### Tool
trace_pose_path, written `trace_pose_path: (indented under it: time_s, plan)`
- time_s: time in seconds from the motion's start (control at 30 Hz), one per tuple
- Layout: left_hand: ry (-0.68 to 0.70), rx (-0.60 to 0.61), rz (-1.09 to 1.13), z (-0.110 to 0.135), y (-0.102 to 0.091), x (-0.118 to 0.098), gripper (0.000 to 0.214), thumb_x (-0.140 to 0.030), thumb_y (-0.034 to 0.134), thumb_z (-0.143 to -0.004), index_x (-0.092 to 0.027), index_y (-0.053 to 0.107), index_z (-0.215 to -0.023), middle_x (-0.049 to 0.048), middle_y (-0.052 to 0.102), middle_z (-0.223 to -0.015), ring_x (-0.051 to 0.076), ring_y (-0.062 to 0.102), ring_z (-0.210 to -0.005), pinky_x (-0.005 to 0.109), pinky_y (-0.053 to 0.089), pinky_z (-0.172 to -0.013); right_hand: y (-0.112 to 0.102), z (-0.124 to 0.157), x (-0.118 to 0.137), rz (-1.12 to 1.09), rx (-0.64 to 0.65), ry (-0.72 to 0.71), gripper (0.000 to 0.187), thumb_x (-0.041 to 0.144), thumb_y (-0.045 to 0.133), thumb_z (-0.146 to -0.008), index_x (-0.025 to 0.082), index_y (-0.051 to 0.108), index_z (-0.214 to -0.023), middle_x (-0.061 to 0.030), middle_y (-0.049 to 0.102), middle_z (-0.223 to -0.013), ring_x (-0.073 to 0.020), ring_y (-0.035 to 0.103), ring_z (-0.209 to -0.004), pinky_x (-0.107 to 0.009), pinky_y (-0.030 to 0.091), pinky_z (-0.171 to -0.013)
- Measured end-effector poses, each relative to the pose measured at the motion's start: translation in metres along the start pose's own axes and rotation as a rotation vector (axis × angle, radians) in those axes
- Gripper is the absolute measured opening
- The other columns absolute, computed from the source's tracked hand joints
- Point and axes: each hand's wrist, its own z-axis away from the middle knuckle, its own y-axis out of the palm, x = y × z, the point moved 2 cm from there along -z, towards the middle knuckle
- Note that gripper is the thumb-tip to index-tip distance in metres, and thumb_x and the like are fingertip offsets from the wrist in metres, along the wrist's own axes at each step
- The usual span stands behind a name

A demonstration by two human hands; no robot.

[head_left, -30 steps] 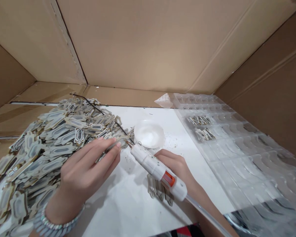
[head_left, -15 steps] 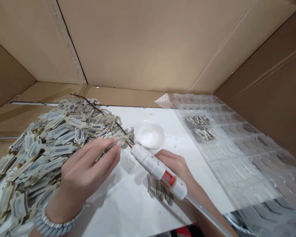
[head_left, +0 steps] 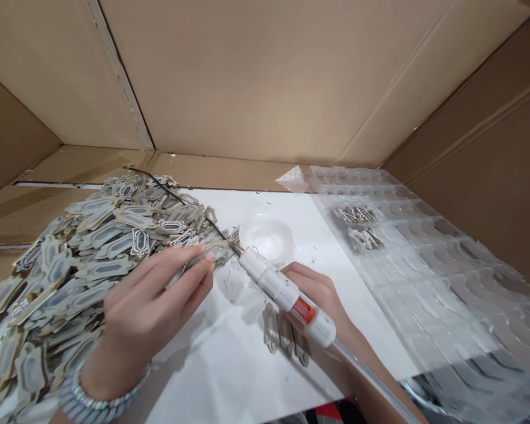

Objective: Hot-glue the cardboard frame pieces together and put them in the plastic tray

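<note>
My left hand [head_left: 159, 300] has its fingers closed on a small ornate-edged plate [head_left: 218, 250], flat and greyish-beige, partly hidden by the fingertips. My right hand [head_left: 313, 288] grips a white glue gun [head_left: 276, 288] with an orange-red switch and a translucent stick at its rear; the grip itself is hidden behind the body. The gun's metal nozzle points up and left, just right of the held plate, with a small gap between them. Beyond the nozzle sits a shallow white dish [head_left: 267, 235]. Below the gun, several similar plates [head_left: 285, 335] lie side by side on the white board.
A large heap of plates [head_left: 106, 241] covers the left side, with a thin dark rod [head_left: 165, 191] across it. On the right lies a clear compartment tray [head_left: 415, 277] holding small metal pieces [head_left: 355, 214]. Cardboard walls [head_left: 265, 82] enclose the back and sides.
The glue gun's nozzle has moved slightly right and up, away from the plate in my left hand. My left hand has shifted slightly left, still holding the plate.
</note>
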Motion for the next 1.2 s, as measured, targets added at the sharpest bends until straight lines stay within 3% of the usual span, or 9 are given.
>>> trace_pose_path:
  time_s: [0.1, 0.2, 0.27, 0.33, 0.47, 0.63, 0.8, 1.0, 1.2]
  plan:
    - [-0.094, 0.004, 0.124, -0.002, 0.001, -0.004, 0.024, -0.011, 0.076, -0.072, -0.022, 0.067, -0.091, 0.0026, 0.076, -0.087, 0.017, 0.072, -0.078, 0.026, 0.056, -0.083, -0.002, -0.001, 0.001, -0.002, -0.129, 0.054, 0.015, 0.008, 0.054, -0.079, 0.019, 0.055, -0.069, -0.0014, 0.060, -0.080, -0.0109, 0.056, -0.063, -0.021, 0.041, -0.056]
    - [-0.298, 0.055, 0.376, -0.002, 0.005, -0.013, 0.023, -0.014, 0.071, -0.077, -0.025, 0.066, -0.098, -0.0010, 0.075, -0.087, 0.013, 0.071, -0.077, 0.023, 0.056, -0.079, -0.006, 0.000, 0.004, -0.055, -0.213, 0.168, 0.009, 0.018, 0.059, -0.084, 0.021, 0.058, -0.076, -0.0006, 0.060, -0.081, -0.0124, 0.057, -0.063, -0.024, 0.045, -0.059]
    - [-0.446, 0.115, 0.534, 0.000, 0.010, -0.019, 0.024, -0.017, 0.069, -0.079, -0.026, 0.065, -0.101, -0.0026, 0.075, -0.087, 0.012, 0.071, -0.076, 0.022, 0.057, -0.076, -0.007, 0.000, 0.007, -0.125, -0.158, 0.240, 0.005, 0.027, 0.063, -0.085, 0.022, 0.063, -0.085, 0.0010, 0.058, -0.077, -0.0123, 0.055, -0.057, -0.026, 0.047, -0.058]
    - [-0.538, 0.170, 0.651, 0.003, 0.014, -0.025, 0.026, -0.018, 0.071, -0.077, -0.027, 0.064, -0.101, -0.0038, 0.074, -0.088, 0.011, 0.070, -0.076, 0.021, 0.057, -0.076, -0.008, -0.001, 0.010, -0.195, -0.060, 0.279, 0.019, 0.039, 0.066, -0.083, 0.023, 0.065, -0.093, 0.0024, 0.055, -0.072, -0.0126, 0.053, -0.054, -0.027, 0.047, -0.056]
    - [-0.607, 0.200, 0.824, 0.007, 0.017, -0.030, 0.033, -0.017, 0.071, -0.075, -0.028, 0.061, -0.104, -0.0039, 0.072, -0.090, 0.011, 0.070, -0.080, 0.021, 0.058, -0.080, -0.007, -0.003, 0.014, -0.211, 0.003, 0.279, 0.033, 0.055, 0.065, -0.081, 0.022, 0.066, -0.085, 0.0024, 0.050, -0.066, -0.0140, 0.052, -0.057, -0.027, 0.047, -0.055]
    - [-0.646, 0.193, 0.944, 0.007, 0.017, -0.032, 0.041, -0.015, 0.071, -0.074, -0.029, 0.057, -0.110, -0.0011, 0.070, -0.091, 0.014, 0.070, -0.083, 0.024, 0.059, -0.080, -0.002, -0.003, 0.014, -0.271, 0.032, 0.253, 0.030, 0.049, 0.065, -0.083, 0.022, 0.069, -0.097, 0.0034, 0.048, -0.064, -0.0124, 0.050, -0.055, -0.026, 0.047, -0.053]
    - [-0.694, 0.190, 1.054, 0.005, 0.018, -0.036, 0.042, -0.012, 0.072, -0.071, -0.029, 0.058, -0.107, -0.0014, 0.070, -0.088, 0.014, 0.070, -0.080, 0.024, 0.058, -0.076, 0.000, -0.003, 0.017, -0.366, 0.031, 0.303, 0.023, 0.040, 0.070, -0.078, 0.023, 0.066, -0.092, 0.0040, 0.052, -0.065, -0.0115, 0.051, -0.052, -0.025, 0.047, -0.049]
    - [-0.980, 0.224, 1.526, 0.007, 0.025, -0.037, 0.046, -0.012, 0.077, -0.071, -0.028, 0.054, -0.108, 0.0005, 0.075, -0.090, 0.016, 0.073, -0.083, 0.020, 0.057, -0.070, 0.005, 0.008, 0.019, -0.483, 0.045, 0.465, 0.028, 0.042, 0.071, -0.079, 0.025, 0.065, -0.101, 0.0016, 0.059, -0.066, -0.0140, 0.057, -0.056, -0.025, 0.051, -0.051]
    - [-1.231, 0.307, 1.849, 0.011, 0.036, -0.047, 0.045, -0.018, 0.082, -0.071, -0.028, 0.061, -0.109, 0.0039, 0.076, -0.104, 0.016, 0.074, -0.086, 0.021, 0.058, -0.073, 0.015, 0.020, 0.010, -0.550, 0.034, 0.486, 0.032, 0.047, 0.067, -0.085, 0.025, 0.067, -0.108, 0.0025, 0.056, -0.059, -0.0137, 0.053, -0.050, -0.025, 0.051, -0.049]
